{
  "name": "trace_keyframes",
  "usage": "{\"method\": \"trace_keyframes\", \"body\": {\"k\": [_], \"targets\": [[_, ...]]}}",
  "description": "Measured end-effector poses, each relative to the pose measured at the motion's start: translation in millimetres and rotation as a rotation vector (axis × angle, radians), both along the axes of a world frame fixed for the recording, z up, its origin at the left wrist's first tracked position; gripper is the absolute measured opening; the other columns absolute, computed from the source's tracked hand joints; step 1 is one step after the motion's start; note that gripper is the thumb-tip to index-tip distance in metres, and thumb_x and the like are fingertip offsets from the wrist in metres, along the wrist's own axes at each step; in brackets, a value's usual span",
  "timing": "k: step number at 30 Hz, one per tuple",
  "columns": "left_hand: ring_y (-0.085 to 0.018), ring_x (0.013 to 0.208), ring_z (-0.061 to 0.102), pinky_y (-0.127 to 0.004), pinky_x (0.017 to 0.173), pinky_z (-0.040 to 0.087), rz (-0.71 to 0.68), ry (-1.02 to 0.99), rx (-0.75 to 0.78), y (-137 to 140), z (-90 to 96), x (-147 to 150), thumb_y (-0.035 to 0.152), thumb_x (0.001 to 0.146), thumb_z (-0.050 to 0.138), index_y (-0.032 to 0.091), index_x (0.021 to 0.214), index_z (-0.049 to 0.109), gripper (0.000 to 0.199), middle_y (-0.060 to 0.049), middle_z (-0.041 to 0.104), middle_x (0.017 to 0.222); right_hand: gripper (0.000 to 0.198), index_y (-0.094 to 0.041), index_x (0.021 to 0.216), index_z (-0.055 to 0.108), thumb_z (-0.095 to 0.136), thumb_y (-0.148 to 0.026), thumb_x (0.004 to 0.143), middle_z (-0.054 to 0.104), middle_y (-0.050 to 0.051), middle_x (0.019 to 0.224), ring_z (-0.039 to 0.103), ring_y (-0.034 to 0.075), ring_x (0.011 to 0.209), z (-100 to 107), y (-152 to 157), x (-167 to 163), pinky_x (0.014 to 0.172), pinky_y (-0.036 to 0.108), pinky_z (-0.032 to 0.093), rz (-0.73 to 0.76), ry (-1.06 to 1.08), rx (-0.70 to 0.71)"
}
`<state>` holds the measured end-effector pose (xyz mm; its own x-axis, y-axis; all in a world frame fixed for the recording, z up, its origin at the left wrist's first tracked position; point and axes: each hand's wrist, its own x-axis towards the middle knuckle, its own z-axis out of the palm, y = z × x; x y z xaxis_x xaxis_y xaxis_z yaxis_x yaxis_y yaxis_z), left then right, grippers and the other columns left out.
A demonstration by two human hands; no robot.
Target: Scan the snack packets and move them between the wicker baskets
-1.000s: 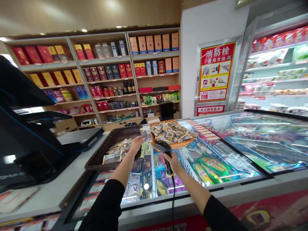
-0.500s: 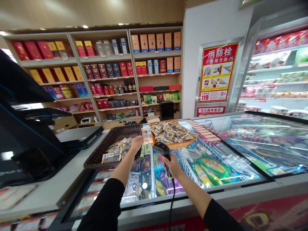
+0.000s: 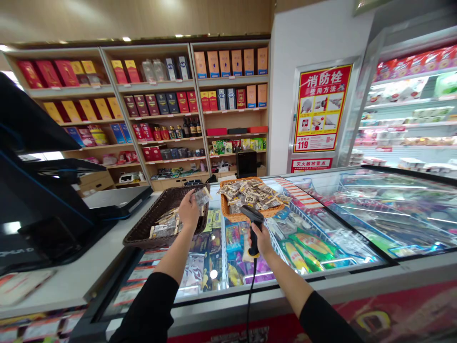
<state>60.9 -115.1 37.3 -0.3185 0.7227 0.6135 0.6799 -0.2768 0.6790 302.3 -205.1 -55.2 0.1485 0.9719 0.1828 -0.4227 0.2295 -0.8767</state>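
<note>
At the far left, on the surface (image 3: 85,267) beside the freezer (image 3: 200,309), stand a dark machine (image 3: 24,205) and a flat scale (image 3: 116,199). By the freezer's left end, a brown basket (image 3: 133,237) holds a low, loose pile of small packets (image 3: 166,226) that leaves part of its floor bare. Above that basket's right side, the left hand (image 3: 189,209) has a narrow grip, pinching one clear-and-tan packet (image 3: 202,196) by its end; it is in the air, laid in neither basket. Toward the freezer's back edge, an orange basket (image 3: 227,215) bears a fuller heap (image 3: 252,193) of similar packets. Near its front rim, the right hand (image 3: 262,238) wraps its grip around the handle of a black scanner (image 3: 256,223), whose cable (image 3: 252,286) hangs down past the freezer's front edge. Judging by the two piles, the handling seems partway along, with the raised packet between stages; which packets are already dealt with, I cannot tell. Farther right, frozen goods (image 3: 303,247) lie inside the freezer.
</note>
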Motion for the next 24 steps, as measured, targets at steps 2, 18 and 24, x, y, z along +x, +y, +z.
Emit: {"method": "trace_keyframes", "body": {"k": [2, 18, 24], "targets": [[-0.031, 0.102, 0.059, -0.04, 0.086, 0.044, 0.173, 0.161, -0.139, -11.6, 4.9, -14.4, 0.028, 0.087, 0.046, 0.021, 0.113, 0.069, 0.036, -0.014, 0.067, 0.108, 0.044, -0.021, 0.077, 0.046, 0.066, -0.06, 0.068, 0.052, -0.006, 0.049, 0.045, 0.011, 0.033, -0.8, 2.0, 3.5, 0.032, 0.023, 0.036, -0.049, 0.025, -0.014], [-0.026, 0.109, 0.058, -0.034, 0.098, 0.04, -0.376, 0.452, -0.217, 28.0, 7.5, 126.9, 0.017, 0.079, 0.057, 0.016, 0.101, 0.072, 0.027, -0.012, 0.068, 0.11, 0.039, -0.024, 0.075, 0.044, 0.062, -0.058, 0.071, 0.049, -0.007, 0.048, 0.045, 0.013, 0.033, 0.2, 30.4, 33.8, 0.033, 0.027, 0.035, -0.379, 0.137, -0.07], [-0.029, 0.097, 0.063, -0.032, 0.081, 0.045, -0.364, 0.538, -0.41, 39.5, -15.9, 193.5, 0.026, 0.068, 0.071, 0.016, 0.1, 0.068, 0.034, -0.017, 0.069, 0.103, 0.036, -0.024, 0.075, 0.045, 0.056, -0.059, 0.075, 0.046, -0.006, 0.047, 0.043, 0.013, 0.033, -0.4, 33.4, 30.1, 0.033, 0.026, 0.036, -0.412, 0.073, -0.055]]}}
